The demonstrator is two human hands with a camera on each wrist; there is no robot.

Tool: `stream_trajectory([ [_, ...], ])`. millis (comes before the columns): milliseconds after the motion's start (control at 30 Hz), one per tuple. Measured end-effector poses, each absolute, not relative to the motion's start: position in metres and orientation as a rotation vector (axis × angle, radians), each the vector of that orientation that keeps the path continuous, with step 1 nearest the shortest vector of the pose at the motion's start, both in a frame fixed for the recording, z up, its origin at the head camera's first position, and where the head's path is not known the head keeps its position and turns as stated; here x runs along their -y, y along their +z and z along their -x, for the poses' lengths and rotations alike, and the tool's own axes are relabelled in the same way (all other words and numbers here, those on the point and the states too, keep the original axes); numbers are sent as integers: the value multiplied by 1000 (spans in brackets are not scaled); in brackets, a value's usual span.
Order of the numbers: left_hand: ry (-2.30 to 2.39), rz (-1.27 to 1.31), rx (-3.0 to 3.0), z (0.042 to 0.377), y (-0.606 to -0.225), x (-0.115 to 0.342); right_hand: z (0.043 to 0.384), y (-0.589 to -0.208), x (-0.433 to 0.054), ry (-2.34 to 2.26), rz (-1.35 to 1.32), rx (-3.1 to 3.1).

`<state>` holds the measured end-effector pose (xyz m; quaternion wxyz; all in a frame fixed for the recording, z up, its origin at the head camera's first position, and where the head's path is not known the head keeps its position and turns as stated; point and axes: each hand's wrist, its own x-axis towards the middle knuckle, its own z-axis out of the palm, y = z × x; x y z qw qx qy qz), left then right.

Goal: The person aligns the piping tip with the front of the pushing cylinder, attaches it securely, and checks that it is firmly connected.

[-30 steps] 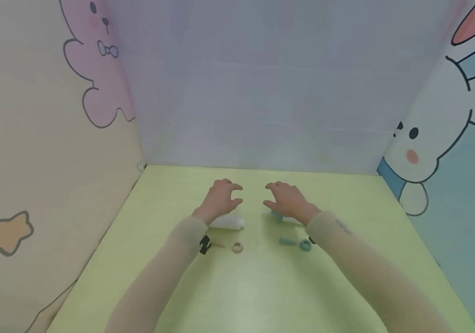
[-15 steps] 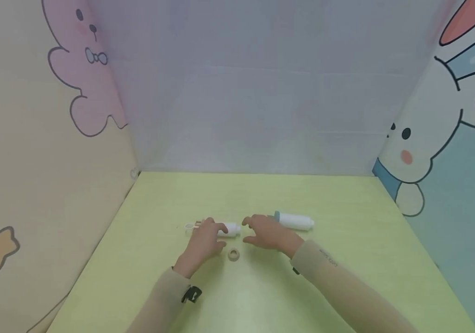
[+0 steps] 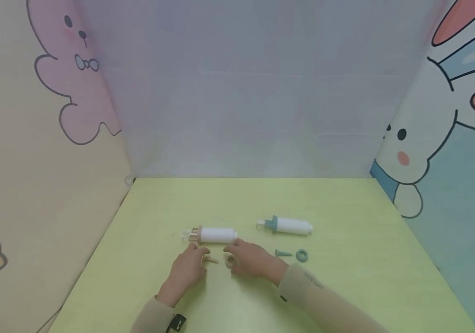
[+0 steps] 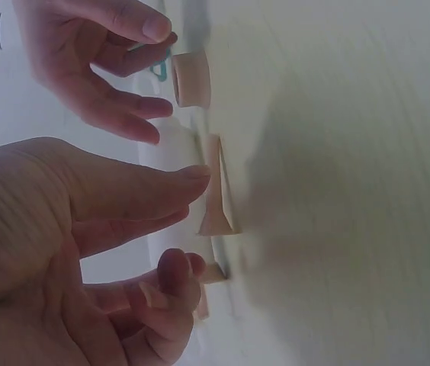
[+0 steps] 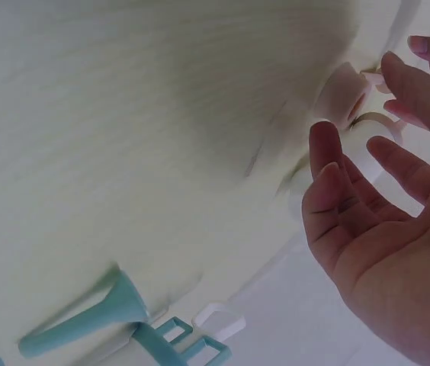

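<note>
My left hand [image 3: 185,268] is low over the table beside a small beige tapered nozzle [image 3: 211,260]. In the left wrist view its thumb tip lies right at the nozzle's stem, with the other fingers apart from it. My right hand [image 3: 252,260] reaches over a beige ring [image 3: 231,262], thumb and fingers spread about it. The left wrist view shows the ring [image 4: 194,80] just beyond the right fingertips. Behind the hands lies a white-barrelled syringe [image 3: 217,235] with a beige flange and a white loop handle.
A second white syringe [image 3: 293,226] with a teal flange lies farther right. In front of it are a teal nozzle [image 3: 283,253] and a teal ring [image 3: 302,255]. Printed cloth walls [image 3: 237,115] stand at the back and both sides of the yellow-green table [image 3: 346,286].
Both hands have come back from above the syringes toward the near side, down to the small beige parts. The right hand has also moved left. The head view has shifted slightly.
</note>
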<state>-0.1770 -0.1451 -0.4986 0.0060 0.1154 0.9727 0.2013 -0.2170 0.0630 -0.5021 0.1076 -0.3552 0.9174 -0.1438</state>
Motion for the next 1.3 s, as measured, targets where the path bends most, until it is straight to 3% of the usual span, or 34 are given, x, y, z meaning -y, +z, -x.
stream_trajectory([
  [567, 753, -374, -3035, 184, -520, 150, 214, -525, -58, -445, 1175, -2765],
  [1300, 858, -351, -3014, 182, -524, 154, 215, -529, -62, -640, 1090, -2702],
])
